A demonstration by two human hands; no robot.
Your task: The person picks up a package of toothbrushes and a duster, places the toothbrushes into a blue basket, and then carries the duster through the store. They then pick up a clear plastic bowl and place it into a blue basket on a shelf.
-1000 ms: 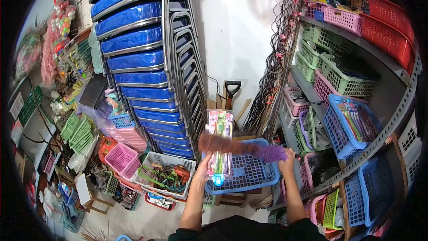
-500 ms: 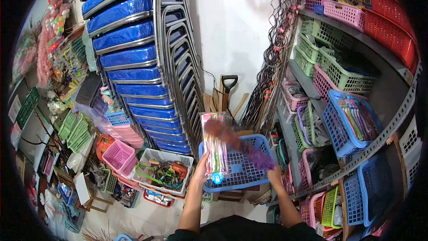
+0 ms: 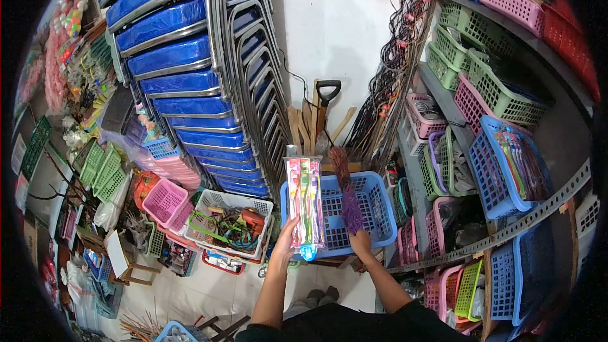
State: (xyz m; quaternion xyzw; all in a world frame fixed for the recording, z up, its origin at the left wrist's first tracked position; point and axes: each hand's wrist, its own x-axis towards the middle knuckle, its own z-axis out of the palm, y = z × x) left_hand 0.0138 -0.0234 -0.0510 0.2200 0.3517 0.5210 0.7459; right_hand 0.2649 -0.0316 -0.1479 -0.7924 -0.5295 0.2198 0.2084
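Your left hand (image 3: pixel 288 238) is closed on the lower left edge of a clear pack (image 3: pixel 305 206) of what look like toothbrushes. The pack stands nearly upright before you, its front towards you; the edge grip probably serves to leave that face uncovered. Your right hand (image 3: pixel 361 242) is closed round the lower end of a brown and purple duster (image 3: pixel 346 191), though its fingers are mostly hidden. The duster points up and slightly left, just beside the pack and apart from it; holding it by the end likely leaves its bristles free. Behind both is a blue basket (image 3: pixel 375 212). To the right, similar brushes (image 3: pixel 519 164) lie lengthwise in a shelf basket (image 3: pixel 496 180), presumably so they stay together.
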